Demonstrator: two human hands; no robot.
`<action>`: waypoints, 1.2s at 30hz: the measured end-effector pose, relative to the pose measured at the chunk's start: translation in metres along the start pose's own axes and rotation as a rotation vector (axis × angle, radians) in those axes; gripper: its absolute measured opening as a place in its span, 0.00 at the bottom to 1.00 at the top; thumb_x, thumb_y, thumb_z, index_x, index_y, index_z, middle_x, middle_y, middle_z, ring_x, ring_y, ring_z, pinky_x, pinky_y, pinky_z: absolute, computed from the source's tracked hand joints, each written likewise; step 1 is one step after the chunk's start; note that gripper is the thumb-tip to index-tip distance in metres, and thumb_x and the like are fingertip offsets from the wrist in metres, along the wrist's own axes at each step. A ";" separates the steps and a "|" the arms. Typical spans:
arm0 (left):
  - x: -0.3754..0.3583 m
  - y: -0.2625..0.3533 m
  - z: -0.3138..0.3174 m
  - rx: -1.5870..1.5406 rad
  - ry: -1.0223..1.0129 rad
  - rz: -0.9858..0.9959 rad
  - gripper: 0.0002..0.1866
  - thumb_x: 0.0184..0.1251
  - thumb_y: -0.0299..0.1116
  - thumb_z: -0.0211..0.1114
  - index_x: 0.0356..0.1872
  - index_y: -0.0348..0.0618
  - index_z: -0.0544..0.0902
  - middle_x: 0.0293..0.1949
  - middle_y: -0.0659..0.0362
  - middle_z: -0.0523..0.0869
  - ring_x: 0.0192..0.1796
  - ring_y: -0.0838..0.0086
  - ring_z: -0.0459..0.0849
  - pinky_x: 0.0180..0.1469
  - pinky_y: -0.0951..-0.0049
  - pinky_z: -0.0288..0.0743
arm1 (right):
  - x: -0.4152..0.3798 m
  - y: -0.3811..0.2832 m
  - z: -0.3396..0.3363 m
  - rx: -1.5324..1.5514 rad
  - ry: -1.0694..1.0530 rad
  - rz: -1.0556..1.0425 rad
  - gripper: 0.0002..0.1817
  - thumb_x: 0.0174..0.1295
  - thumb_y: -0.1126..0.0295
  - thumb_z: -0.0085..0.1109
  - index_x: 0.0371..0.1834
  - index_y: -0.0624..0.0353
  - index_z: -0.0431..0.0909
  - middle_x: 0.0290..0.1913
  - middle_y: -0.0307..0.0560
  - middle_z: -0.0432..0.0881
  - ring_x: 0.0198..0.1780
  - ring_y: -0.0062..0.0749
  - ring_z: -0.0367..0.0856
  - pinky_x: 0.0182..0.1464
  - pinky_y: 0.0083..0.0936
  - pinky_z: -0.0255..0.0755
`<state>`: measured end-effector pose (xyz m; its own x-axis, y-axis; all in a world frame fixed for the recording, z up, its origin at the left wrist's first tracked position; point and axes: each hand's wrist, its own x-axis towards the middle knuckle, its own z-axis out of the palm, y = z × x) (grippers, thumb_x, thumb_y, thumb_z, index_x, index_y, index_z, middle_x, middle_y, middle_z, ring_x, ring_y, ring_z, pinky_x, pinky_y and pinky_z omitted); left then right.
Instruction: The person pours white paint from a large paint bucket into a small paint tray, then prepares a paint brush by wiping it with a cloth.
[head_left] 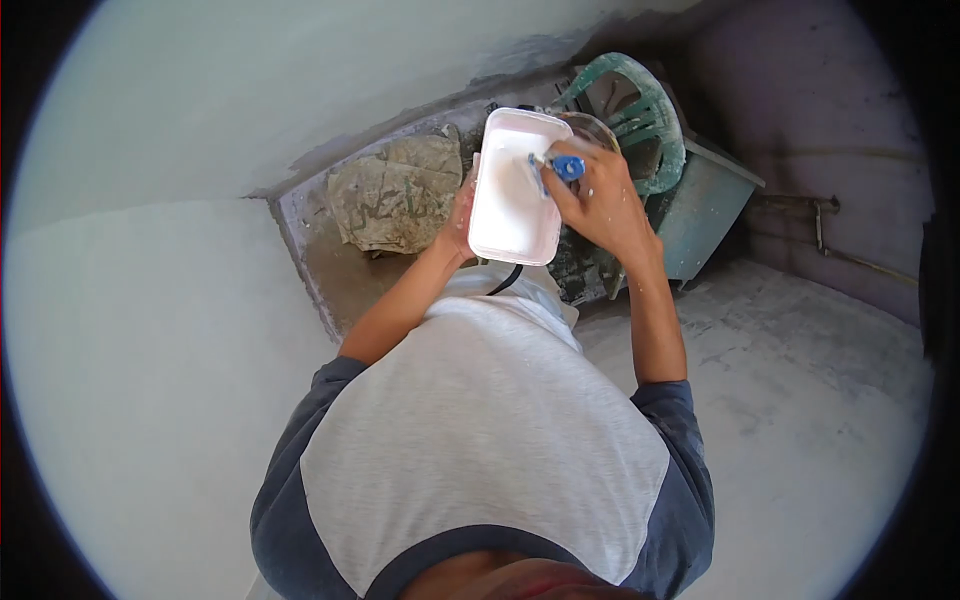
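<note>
A white rectangular tub with white liquid, likely paint, inside is held up in front of the body. My left hand grips its left side, with the fingers partly hidden behind the tub. Over the tub's right side, my right hand is closed on a brush with a blue handle. The brush's head points left into the tub, and its bristles are hard to make out. White specks dot my right hand and forearm.
A crumpled, stained sack lies on the floor behind the tub, to the left. At the right stand a paint-splashed green plastic chair and a grey-green box-like piece. Pipes run along the right wall. A pale wall fills the left.
</note>
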<state>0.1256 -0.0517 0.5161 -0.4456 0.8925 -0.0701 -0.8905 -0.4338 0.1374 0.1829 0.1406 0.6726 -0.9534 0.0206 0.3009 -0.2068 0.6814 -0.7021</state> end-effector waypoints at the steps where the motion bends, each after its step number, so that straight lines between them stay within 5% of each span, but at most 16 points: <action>1: -0.015 0.008 -0.005 0.051 0.043 0.035 0.34 0.83 0.62 0.48 0.75 0.47 0.73 0.66 0.53 0.84 0.63 0.61 0.87 0.67 0.52 0.83 | 0.000 -0.016 0.014 0.023 -0.052 0.005 0.10 0.62 0.74 0.66 0.42 0.71 0.85 0.34 0.61 0.84 0.31 0.56 0.84 0.37 0.41 0.76; 7: -0.113 0.061 -0.028 0.161 0.191 0.104 0.35 0.82 0.63 0.51 0.74 0.47 0.73 0.66 0.55 0.84 0.63 0.63 0.87 0.67 0.55 0.83 | 0.032 -0.083 0.119 0.017 -0.080 -0.126 0.10 0.62 0.74 0.69 0.45 0.67 0.86 0.35 0.59 0.83 0.35 0.54 0.84 0.39 0.41 0.77; 17: -0.220 0.124 -0.064 0.116 0.148 0.224 0.35 0.81 0.61 0.54 0.76 0.47 0.71 0.68 0.54 0.82 0.65 0.64 0.85 0.68 0.55 0.82 | 0.058 -0.164 0.205 -0.051 -0.303 -0.074 0.09 0.64 0.76 0.66 0.46 0.66 0.84 0.36 0.56 0.82 0.32 0.56 0.84 0.37 0.44 0.77; 24: -0.234 0.135 -0.084 0.117 0.103 0.344 0.31 0.82 0.58 0.54 0.73 0.47 0.74 0.65 0.55 0.84 0.62 0.65 0.88 0.65 0.55 0.85 | 0.079 -0.173 0.247 0.017 -0.264 -0.187 0.09 0.63 0.76 0.67 0.46 0.66 0.85 0.37 0.57 0.83 0.34 0.55 0.84 0.38 0.41 0.77; 36: -0.162 0.181 -0.081 -0.072 0.248 0.174 0.32 0.80 0.58 0.57 0.74 0.48 0.74 0.65 0.55 0.84 0.62 0.62 0.87 0.66 0.53 0.83 | 0.112 -0.128 0.215 0.059 -0.380 -0.049 0.09 0.64 0.75 0.65 0.45 0.67 0.84 0.35 0.58 0.81 0.32 0.55 0.83 0.37 0.43 0.76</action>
<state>0.0295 -0.2848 0.4720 -0.5928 0.7507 -0.2918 -0.7993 -0.5927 0.0992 0.0554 -0.1013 0.6570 -0.9533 -0.2907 0.0823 -0.2558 0.6314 -0.7320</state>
